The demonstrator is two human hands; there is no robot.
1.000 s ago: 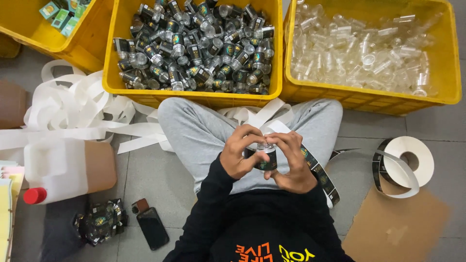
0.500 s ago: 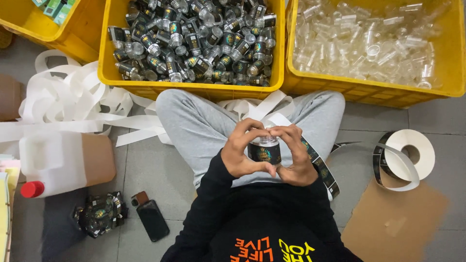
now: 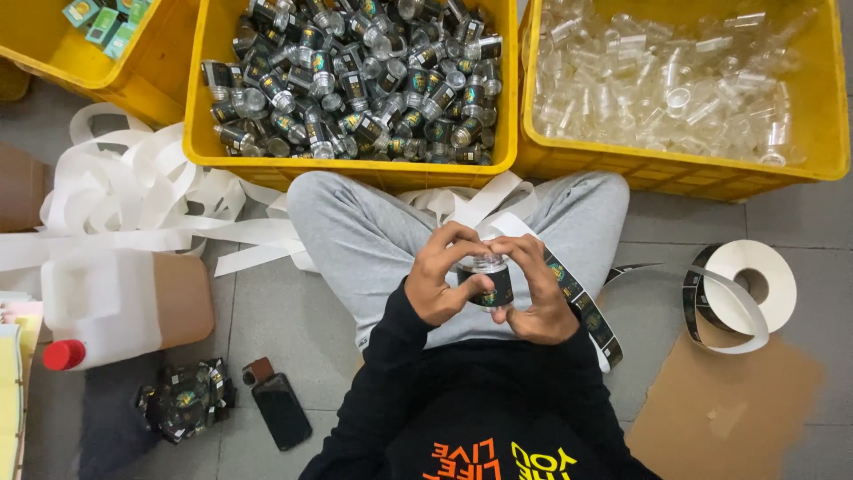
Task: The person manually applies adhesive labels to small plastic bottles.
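— What's the setting?
— A grey tiled floor (image 3: 293, 329), with a person seated before three yellow crates; the middle crate (image 3: 351, 169) holds labelled jars, the right crate (image 3: 675, 169) clear empty ones.
— And the hands?
— Left hand (image 3: 442, 280) and right hand (image 3: 533, 289) both clasp a small dark-labelled jar (image 3: 485, 283) over the lap. A label strip (image 3: 582, 311) trails toward the label roll (image 3: 737, 293).

You wear a black sweatshirt with long sleeves and orange and yellow letters printed on the chest. Your trousers are light grey and soft. Your left hand (image 3: 437, 283) and right hand (image 3: 537, 293) are bare.
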